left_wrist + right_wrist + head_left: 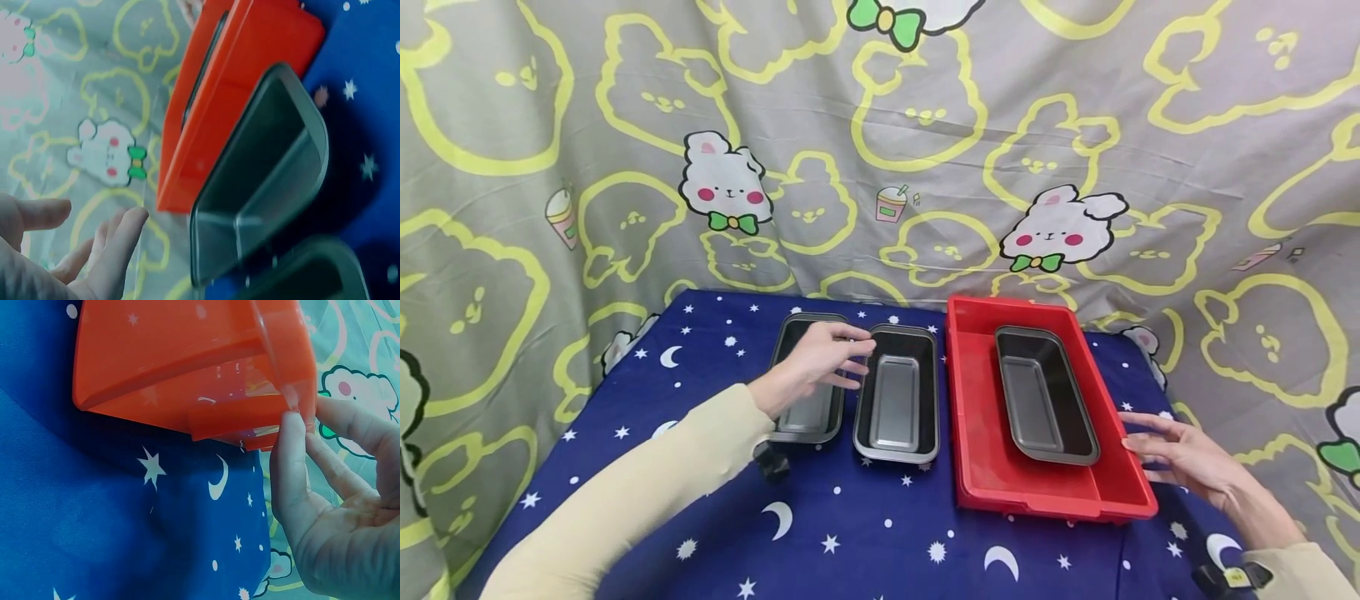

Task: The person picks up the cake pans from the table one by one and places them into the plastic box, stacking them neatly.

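Observation:
In the head view my left hand (820,357) hovers over two dark loaf pans, its fingers loosely extended and holding nothing. It partly covers the left loaf pan (811,412) and reaches the near side of the middle loaf pan (897,400). Both lie on the cloth. Fingers of my right hand (1187,458) touch the right outer side of a red tray (988,492). A third loaf pan (1047,392) sits inside that tray, toward its right wall. The left wrist view shows the left hand (81,250) apart from the pans.
A dark blue cloth with stars and moons (820,508) covers the table. Behind and around it hangs a grey curtain (850,108) with yellow outlines and cartoon rabbits. The red tray stands close to the right of the middle pan.

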`<move>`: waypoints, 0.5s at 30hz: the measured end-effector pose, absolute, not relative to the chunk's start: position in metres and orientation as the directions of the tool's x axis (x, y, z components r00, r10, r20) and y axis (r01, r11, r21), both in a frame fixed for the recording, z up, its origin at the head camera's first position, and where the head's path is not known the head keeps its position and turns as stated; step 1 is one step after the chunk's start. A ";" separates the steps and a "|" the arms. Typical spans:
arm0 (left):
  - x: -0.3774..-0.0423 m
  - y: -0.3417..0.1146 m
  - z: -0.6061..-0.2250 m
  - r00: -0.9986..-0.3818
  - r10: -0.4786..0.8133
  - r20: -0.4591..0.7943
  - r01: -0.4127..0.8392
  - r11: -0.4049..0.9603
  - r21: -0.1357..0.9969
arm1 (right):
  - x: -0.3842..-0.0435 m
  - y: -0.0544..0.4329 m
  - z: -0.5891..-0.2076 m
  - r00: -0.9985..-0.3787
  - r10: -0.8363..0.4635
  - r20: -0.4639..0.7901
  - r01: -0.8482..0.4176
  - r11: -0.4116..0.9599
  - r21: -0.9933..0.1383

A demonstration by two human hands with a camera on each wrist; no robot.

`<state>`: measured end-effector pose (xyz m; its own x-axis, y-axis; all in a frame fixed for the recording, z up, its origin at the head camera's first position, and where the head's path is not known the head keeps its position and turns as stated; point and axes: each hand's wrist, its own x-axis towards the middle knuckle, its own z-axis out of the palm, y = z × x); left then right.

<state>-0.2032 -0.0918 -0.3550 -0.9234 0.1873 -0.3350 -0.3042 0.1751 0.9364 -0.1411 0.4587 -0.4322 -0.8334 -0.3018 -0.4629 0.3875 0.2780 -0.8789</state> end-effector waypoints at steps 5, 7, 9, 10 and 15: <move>-0.207 -0.122 -0.357 -0.933 0.161 -0.321 -0.289 0.195 0.937 | -0.141 0.458 -0.432 -0.834 -0.294 -0.467 0.392 0.280 -0.876; -0.209 -0.134 -0.358 -0.937 0.152 -0.315 -0.281 0.212 0.936 | -0.141 0.458 -0.432 -0.834 -0.289 -0.470 0.395 0.283 -0.874; -0.210 -0.148 -0.359 -0.938 0.147 -0.315 -0.279 0.225 0.934 | -0.140 0.458 -0.433 -0.835 -0.283 -0.471 0.394 0.288 -0.873; -0.211 -0.155 -0.360 -0.938 0.147 -0.315 -0.277 0.229 0.933 | -0.140 0.458 -0.433 -0.836 -0.281 -0.471 0.393 0.291 -0.872; -0.219 -0.189 -0.367 -0.942 0.126 -0.310 -0.274 0.242 0.931 | -0.141 0.457 -0.433 -0.838 -0.281 -0.468 0.392 0.288 -0.874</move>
<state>-0.2187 -0.1886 -0.3668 -0.9424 0.1257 -0.3099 -0.2738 0.2423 0.9308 -0.1411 0.4572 -0.4331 -0.8379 -0.2808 -0.4680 0.3918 0.2875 -0.8740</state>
